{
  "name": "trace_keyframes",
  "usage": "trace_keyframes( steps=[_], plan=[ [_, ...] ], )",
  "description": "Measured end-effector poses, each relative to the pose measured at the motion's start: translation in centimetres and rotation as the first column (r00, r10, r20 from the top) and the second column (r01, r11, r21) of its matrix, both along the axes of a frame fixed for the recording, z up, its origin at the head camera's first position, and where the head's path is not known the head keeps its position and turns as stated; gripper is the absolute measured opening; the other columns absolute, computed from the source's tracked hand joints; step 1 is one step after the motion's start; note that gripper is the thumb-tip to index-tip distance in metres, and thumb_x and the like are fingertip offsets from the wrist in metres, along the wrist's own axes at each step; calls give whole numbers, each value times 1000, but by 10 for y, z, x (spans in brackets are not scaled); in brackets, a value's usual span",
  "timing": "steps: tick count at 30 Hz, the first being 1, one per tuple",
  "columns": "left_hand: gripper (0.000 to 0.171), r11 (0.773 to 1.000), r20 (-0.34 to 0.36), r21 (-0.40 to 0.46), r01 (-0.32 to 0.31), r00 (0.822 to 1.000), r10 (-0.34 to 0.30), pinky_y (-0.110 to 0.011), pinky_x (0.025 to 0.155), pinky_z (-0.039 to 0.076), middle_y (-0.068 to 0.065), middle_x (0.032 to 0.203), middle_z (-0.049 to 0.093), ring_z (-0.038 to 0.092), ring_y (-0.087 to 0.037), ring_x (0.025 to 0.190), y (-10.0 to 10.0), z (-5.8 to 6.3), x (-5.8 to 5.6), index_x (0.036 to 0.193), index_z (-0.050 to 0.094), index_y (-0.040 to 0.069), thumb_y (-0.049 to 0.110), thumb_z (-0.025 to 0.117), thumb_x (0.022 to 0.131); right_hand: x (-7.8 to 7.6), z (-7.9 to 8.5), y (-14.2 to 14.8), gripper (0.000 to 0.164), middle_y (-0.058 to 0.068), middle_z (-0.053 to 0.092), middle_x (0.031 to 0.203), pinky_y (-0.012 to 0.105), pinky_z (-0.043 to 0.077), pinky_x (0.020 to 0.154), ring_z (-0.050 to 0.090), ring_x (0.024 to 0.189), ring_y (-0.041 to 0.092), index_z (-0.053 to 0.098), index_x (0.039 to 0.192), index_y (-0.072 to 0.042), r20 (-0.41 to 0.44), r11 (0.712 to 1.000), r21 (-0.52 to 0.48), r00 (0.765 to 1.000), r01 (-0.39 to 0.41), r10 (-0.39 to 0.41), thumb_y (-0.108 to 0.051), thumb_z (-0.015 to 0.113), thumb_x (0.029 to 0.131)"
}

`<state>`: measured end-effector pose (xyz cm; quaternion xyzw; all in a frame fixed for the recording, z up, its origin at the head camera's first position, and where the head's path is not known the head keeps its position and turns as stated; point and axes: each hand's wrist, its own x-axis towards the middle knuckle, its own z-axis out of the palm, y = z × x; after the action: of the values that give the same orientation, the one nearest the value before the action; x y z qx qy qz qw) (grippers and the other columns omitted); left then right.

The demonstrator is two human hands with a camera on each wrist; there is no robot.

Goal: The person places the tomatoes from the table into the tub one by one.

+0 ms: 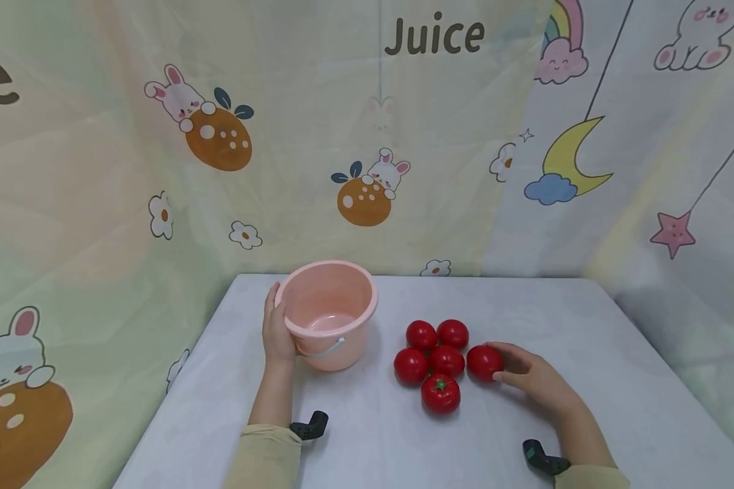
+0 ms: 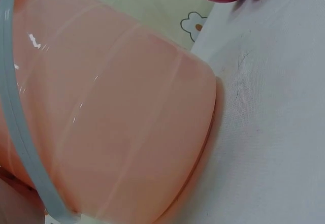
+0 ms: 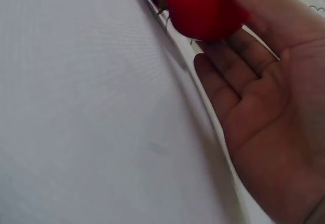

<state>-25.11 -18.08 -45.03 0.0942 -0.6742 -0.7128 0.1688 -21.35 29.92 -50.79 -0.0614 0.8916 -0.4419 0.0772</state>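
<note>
1. The white-covered counter [image 1: 538, 309] carried everything, a patterned curtain [image 1: 293, 136] hanging behind it.
2. The pink plastic bucket [image 1: 355, 343] stood upright towards the counter's back left, its mouth facing up; nothing showed inside it.
3. The left grip [image 1: 278, 333] was grasping the bucket by its left side near the rim, apparently to steady it.
4. The right grip [image 1: 529, 377] was grasping the rightmost red tomato [image 1: 484, 363], thumb in front and fingers round the far side. Taking hold of that tomato looked to be the step in hand.
5. The other five tomatoes [image 1: 446, 361] sat clustered to the bucket's right, just left of the held one. Whether the held tomato touched the counter could not be told. The next move seemed to call for a secure pinch on its smooth skin and a lift clear of its neighbours, with the bucket held steady.
6. A green calyx [image 1: 441, 384] showed on the nearest tomato.
</note>
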Motion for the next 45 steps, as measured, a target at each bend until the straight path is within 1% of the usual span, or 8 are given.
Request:
trace_keyframes(
  steps=[5, 10, 15, 20, 27, 36, 40, 45],
  plan=[
    [46, 1000, -16, -9, 5, 1000, -5, -49, 122, 25, 23, 153, 37, 28, -6, 147, 2, 0, 1, 149, 31, 48, 44, 30, 103, 3, 12, 2, 65, 10, 46, 152, 61, 46, 102, 42, 140, 40, 48, 144, -32, -13, 1000, -28, 1000, 13, -13, -46, 72, 86],
    [45, 1000, -16, -9, -7, 1000, 7, -48, 122, 25, 23, 153, 37, 29, -6, 146, 2, 1, 0, 148, 32, 48, 43, 30, 103, -1, 26, -1, 64, 10, 45, 153, 57, 51, 98, 42, 139, 42, 46, 146, -30, -48, 996, -86, 999, -5, 1, -42, 71, 88],
    [45, 1000, -7, -14, -17, 1000, 17, -48, 122, 24, 22, 154, 36, 29, -7, 147, 1, 2, 0, 148, 33, 48, 41, 30, 103, -8, 38, -4, 64, 11, 46, 151, 56, 53, 96, 44, 138, 41, 45, 147, -30, -84, 997, -70, 996, -25, 19, -43, 70, 89],
    [46, 1000, -5, -25, -16, 1000, 16, -48, 123, 22, 22, 155, 35, 27, -7, 148, 1, 4, 2, 149, 32, 47, 42, 29, 103, -14, 51, -8, 61, 8, 48, 149, 50, 56, 93, 48, 135, 39, 46, 146, -31, -132, 996, -75, 991, -47, 37, -40, 69, 90],
    [48, 1000, -12, -14, -15, 1000, 15, -48, 123, 21, 19, 157, 34, 25, -9, 149, 0, 4, 3, 150, 32, 44, 39, 29, 103, -22, 72, -16, 64, 8, 50, 148, 45, 57, 91, 49, 134, 38, 45, 147, -32, -145, 995, -74, 988, -71, 59, -39, 71, 89],
    [47, 1000, 4, -13, -26, 1000, 26, -49, 123, 22, 19, 156, 36, 27, -10, 149, -3, 4, 1, 150, 33, 45, 41, 30, 102, -35, 101, -31, 62, 8, 52, 146, 28, 57, 88, 53, 131, 31, 45, 147, -29, -206, 987, -69, 970, -145, 128, -33, 70, 91],
    [47, 999, 13, -20, -27, 1000, 27, -50, 123, 21, 18, 156, 36, 26, -11, 149, -4, 3, 0, 149, 33, 45, 41, 30, 102, -40, 111, -40, 63, 8, 51, 146, 28, 57, 87, 52, 132, 32, 44, 148, -28, -211, 983, -79, 966, -169, 149, -31, 71, 90],
    [47, 1000, 19, 0, -25, 1000, 25, -50, 123, 20, 18, 156, 36, 26, -11, 149, -4, 4, 0, 149, 35, 46, 41, 31, 102, -46, 123, -56, 65, 10, 52, 145, 32, 59, 87, 51, 132, 36, 45, 147, -26, -217, 978, -96, 963, -185, 161, -30, 73, 89]
  ],
)
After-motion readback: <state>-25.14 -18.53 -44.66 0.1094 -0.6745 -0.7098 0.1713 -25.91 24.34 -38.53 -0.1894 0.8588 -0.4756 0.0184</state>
